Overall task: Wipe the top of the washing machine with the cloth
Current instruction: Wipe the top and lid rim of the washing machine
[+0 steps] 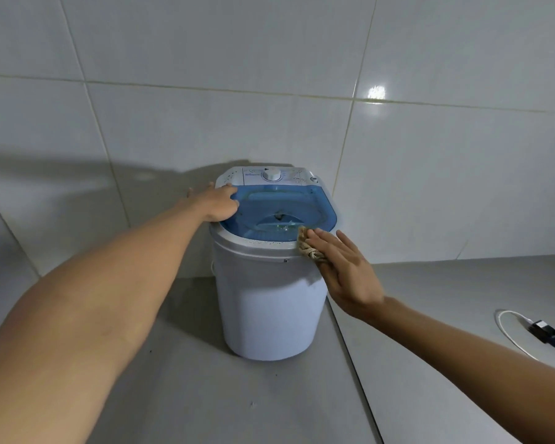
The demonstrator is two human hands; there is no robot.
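Note:
A small white washing machine (269, 302) stands on the grey floor against the tiled wall. Its top has a see-through blue lid (279, 209) and a white control panel with a round dial (272, 174) at the back. My left hand (220, 203) rests on the top's left rim, fingers curled over the lid's edge. My right hand (343, 267) lies flat with fingers spread, pressing a crumpled tan cloth (308, 246) against the front right rim of the top. Most of the cloth is hidden under my palm.
White wall tiles rise behind the machine and to the left. On the floor at the far right lies a white cable (510, 334) looped beside a black plug (543, 330). Grey floor tiles spread in front of the machine and to both sides.

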